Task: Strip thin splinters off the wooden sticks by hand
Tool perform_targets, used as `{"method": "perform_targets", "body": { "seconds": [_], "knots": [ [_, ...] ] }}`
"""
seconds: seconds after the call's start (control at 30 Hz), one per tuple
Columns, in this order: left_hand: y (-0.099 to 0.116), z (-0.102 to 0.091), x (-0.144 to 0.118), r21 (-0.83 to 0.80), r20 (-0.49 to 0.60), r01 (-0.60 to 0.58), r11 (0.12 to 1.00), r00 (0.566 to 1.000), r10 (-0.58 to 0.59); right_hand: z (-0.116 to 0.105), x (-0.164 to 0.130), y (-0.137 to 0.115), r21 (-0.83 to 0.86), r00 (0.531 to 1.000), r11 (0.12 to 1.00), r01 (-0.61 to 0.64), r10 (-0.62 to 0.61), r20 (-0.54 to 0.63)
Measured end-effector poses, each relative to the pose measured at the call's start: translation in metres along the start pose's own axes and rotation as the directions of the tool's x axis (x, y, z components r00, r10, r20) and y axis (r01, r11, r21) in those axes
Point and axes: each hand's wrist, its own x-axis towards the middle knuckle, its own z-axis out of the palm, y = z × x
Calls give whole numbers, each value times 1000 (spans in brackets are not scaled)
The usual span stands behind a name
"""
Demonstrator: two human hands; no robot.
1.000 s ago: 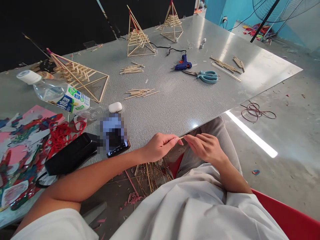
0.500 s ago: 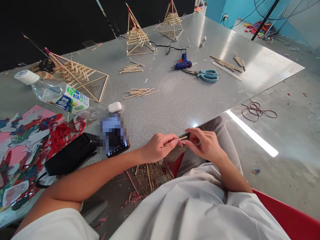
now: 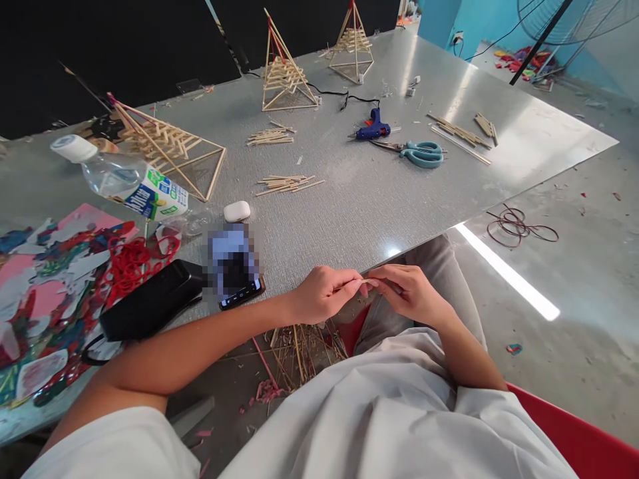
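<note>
Two hands at the table's (image 3: pixel 349 216) near edge, left hand (image 3: pixel 322 293) and right hand (image 3: pixel 413 294), both pinching one thin wooden stick (image 3: pixel 367 281) with thumb and fingertips, just off that edge. Up top I count four small stick piles (image 3: pixel 284 183), two of them toward the right corner, three stick pyramids (image 3: pixel 282 73) along the far edge, plus one glue gun (image 3: pixel 375 129) and one pair of scissors (image 3: pixel 425 156).

Bright light glares off the tabletop (image 3: pixel 359 216) and streaks the floor (image 3: pixel 589 259); pixelation hides most of the phone (image 3: pixel 243 295).
</note>
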Motion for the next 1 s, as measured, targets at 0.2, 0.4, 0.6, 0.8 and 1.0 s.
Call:
{"method": "perform_targets", "body": {
  "seconds": [0.2, 0.4, 0.6, 0.8, 1.0],
  "knots": [
    [5, -3, 0, -12, 10, 16, 1000, 1000, -16, -11, 1, 2, 152, 992, 985, -81, 65, 110],
    [5, -1, 0, -12, -4, 14, 1000, 1000, -14, -10, 0, 3, -9, 998, 998, -64, 64, 18],
    [3, 1, 0, 6, -25, -1, 1000, 1000, 1, -2, -5, 1, -312, 993, 946, 93, -109, -35],
    [4, 0, 0, 7, -21, 3, 1000, 1000, -3, 6, -7, 0, -595, 980, 798, 98, -181, -81],
    [4, 0, 0, -23, -18, 1, 1000, 1000, -1, -2, -6, 6, -515, 956, 847, 130, -244, -161]
  ]
}}
